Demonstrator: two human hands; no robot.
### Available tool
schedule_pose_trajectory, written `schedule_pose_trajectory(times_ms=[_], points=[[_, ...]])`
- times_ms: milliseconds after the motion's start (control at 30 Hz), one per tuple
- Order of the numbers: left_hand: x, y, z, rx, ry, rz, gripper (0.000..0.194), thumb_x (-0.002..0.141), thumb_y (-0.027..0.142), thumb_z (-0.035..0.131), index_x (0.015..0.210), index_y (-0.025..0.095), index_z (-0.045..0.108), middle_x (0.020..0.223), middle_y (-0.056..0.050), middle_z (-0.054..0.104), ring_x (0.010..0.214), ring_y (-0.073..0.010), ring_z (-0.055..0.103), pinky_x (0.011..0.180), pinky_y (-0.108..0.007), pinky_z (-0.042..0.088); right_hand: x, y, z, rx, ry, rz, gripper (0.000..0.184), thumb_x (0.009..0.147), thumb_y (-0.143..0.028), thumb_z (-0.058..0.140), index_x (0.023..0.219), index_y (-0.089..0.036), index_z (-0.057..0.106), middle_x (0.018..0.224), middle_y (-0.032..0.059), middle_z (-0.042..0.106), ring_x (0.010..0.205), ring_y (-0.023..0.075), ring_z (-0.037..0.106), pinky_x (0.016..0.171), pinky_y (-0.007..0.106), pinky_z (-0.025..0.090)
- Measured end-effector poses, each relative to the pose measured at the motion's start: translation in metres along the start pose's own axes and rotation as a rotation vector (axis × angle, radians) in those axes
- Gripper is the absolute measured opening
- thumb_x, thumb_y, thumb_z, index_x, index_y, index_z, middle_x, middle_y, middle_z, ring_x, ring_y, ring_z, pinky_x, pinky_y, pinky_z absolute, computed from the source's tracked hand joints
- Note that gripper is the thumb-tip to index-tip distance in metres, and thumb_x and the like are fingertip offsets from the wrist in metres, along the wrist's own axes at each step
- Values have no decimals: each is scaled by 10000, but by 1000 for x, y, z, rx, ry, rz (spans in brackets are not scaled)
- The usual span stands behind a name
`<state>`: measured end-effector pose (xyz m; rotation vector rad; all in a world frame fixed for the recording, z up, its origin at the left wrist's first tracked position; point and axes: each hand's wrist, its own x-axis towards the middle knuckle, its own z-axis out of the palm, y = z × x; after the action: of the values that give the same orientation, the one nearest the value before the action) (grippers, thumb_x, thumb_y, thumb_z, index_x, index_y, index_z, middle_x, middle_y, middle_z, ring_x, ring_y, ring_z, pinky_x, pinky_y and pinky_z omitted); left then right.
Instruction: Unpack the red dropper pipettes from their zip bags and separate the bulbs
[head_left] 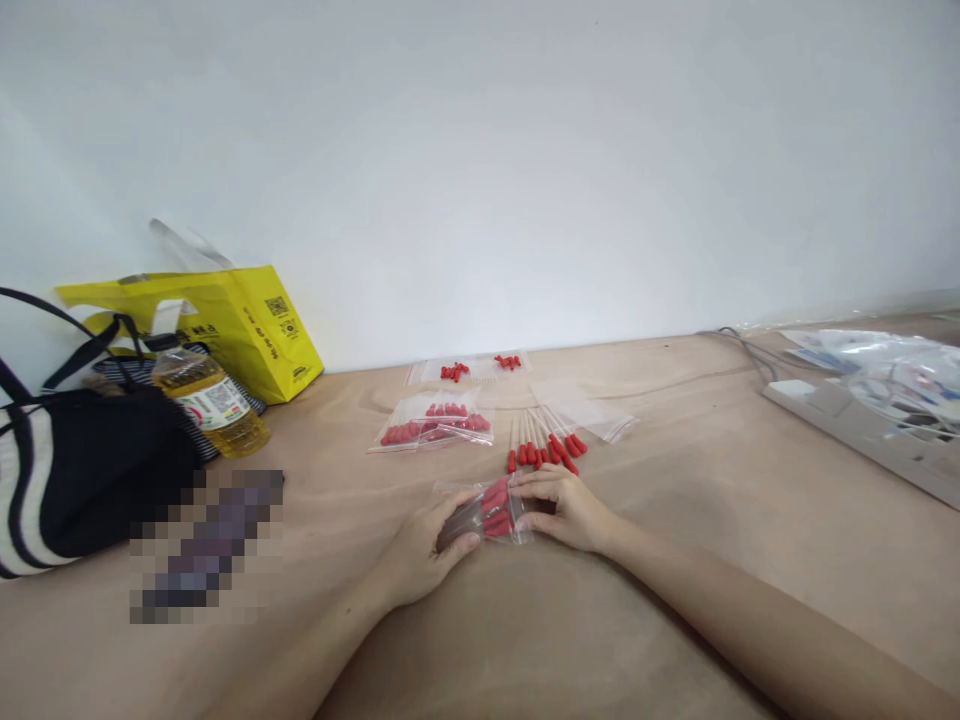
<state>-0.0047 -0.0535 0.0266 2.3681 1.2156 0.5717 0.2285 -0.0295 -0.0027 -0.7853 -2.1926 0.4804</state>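
Observation:
Both my hands rest on a small clear plastic bag (495,510) holding red-tipped sticks, lying on the tan table (675,560). My left hand (427,545) pinches the bag's left end, fingers closed on it. My right hand (566,505) grips its right end. Just beyond the bag lies a loose row of red-tipped sticks (544,445). Further back sit a filled clear bag (435,422) of red pieces and two flat bags (480,368) with a few red pieces.
A yellow shopping bag (240,325), an oil bottle (214,405) and a black-and-white striped bag (67,480) stand at the left. An empty clear bag (592,415) lies by the sticks. A white power strip (855,425) and plastic packets (892,375) occupy the right.

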Motion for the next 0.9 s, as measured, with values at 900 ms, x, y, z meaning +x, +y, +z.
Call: schedule_pose_trajectory(times_ms=[900], points=[[0,-1,4,10,-21,94,377,784,295,512,1153,222,478,1173,-56,548,1066,-190,498,915,-362,408,10,-27,5,-167,-197,105,300,622,-353,667,857,-188,579,818,32,584,776,173,512,668,263,361]])
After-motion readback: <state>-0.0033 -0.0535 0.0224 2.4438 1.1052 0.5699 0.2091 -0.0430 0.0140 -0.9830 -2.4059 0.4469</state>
